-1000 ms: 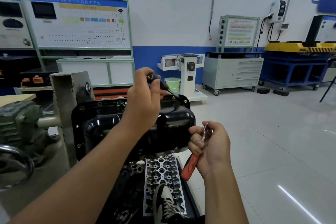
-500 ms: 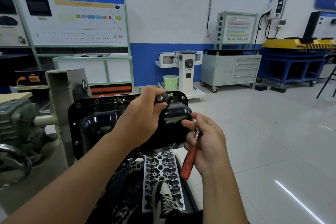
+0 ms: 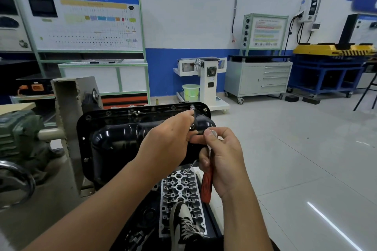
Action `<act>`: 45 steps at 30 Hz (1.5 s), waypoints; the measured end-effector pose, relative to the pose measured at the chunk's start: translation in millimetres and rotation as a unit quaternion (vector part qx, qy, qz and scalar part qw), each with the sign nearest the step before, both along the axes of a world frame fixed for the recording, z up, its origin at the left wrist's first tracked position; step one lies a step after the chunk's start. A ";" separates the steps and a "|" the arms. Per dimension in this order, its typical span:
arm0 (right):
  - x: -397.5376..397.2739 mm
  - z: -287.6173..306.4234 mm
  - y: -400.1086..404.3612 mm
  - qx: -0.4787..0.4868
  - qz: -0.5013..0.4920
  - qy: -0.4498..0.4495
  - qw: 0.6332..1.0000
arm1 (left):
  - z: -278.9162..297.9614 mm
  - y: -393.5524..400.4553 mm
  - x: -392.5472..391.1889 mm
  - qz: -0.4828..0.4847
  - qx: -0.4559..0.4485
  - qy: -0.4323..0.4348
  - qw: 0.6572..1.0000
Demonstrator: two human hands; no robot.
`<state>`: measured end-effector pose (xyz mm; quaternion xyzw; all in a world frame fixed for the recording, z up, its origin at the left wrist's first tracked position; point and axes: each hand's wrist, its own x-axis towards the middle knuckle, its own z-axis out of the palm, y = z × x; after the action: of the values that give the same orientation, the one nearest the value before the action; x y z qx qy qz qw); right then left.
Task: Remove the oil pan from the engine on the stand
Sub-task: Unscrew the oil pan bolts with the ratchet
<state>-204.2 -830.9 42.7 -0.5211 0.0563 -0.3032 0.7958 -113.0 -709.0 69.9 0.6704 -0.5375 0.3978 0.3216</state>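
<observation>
The glossy black oil pan [image 3: 114, 138] sits on the engine, its bolted flange facing me, the engine fixed to the grey stand [image 3: 69, 120] at the left. My left hand [image 3: 169, 142] is over the pan's right end and pinches a small dark socket piece [image 3: 193, 121] near a flange bolt [image 3: 192, 106]. My right hand [image 3: 222, 159] is just to the right, touching the left one, and grips a ratchet with a red handle [image 3: 207, 185], thumb on its silver head [image 3: 213, 133].
A bare aluminium cylinder head [image 3: 179, 191] lies below the pan, with my shoe [image 3: 183, 224] on it. A steel handwheel [image 3: 14, 181] and green gearbox [image 3: 18, 132] are at the left. Cabinets, a green bucket [image 3: 190, 92] and training boards line the far wall. Shiny tiled floor spreads right.
My left hand came down from above the pan's far edge to its right end. My right hand rose with the ratchet until the two hands met.
</observation>
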 end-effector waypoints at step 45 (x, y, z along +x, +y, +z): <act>-9.2 8.9 12.3 0.052 0.067 -0.195 0.977 | 48.0 -46.0 15.2 -0.086 0.215 0.157 0.960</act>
<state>-213.4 -818.6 51.7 -0.4120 -0.1195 -0.3414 0.8363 -97.8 -755.0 118.0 0.7290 -0.6086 0.1332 0.2837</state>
